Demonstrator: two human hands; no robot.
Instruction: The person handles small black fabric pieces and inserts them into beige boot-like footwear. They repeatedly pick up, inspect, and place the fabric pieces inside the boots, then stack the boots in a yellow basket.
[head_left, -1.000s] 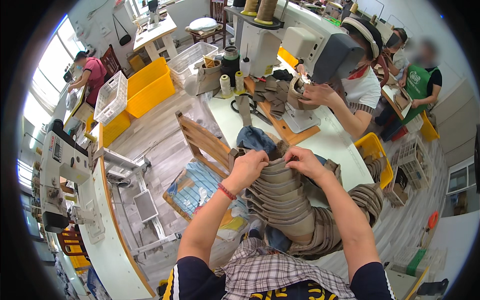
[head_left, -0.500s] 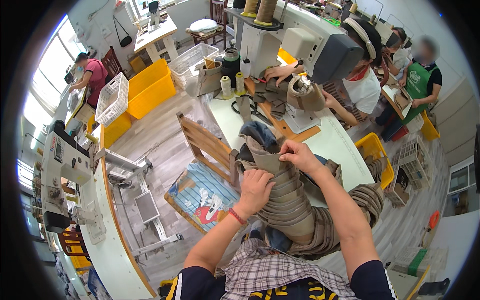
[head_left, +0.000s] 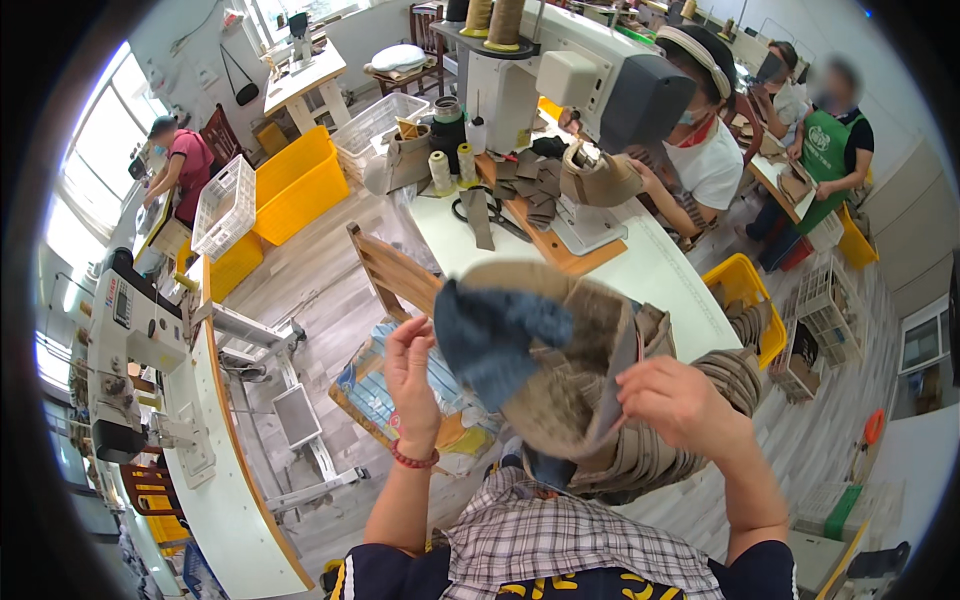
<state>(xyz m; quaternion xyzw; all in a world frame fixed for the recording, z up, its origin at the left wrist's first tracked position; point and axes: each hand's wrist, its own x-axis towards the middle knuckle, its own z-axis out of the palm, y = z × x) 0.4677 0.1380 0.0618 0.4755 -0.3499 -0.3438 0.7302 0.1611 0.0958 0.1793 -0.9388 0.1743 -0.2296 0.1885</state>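
At the left edge of the frame you have a white sewing machine on a long pale bench. Upper left, a person in a pink top sits by the bright window, near a white crate and a yellow bin. Grey wood-patterned floor runs toward a wooden chair with a blue printed seat.

Left of centre, your left hand is raised with loosely spread fingers and seems to hold nothing, just beside a blue cloth. That cloth lies across the left part of a wide beige piece, slightly blurred, in the centre of the frame. Behind it, your white bench carries thread cones, scissors and grey-brown scraps. Your right hand pinches the piece's right edge; beside it sit stacked beige pieces.

Upper right, a co-worker in white handles another piece at a machine; further right stands a person in a green apron.
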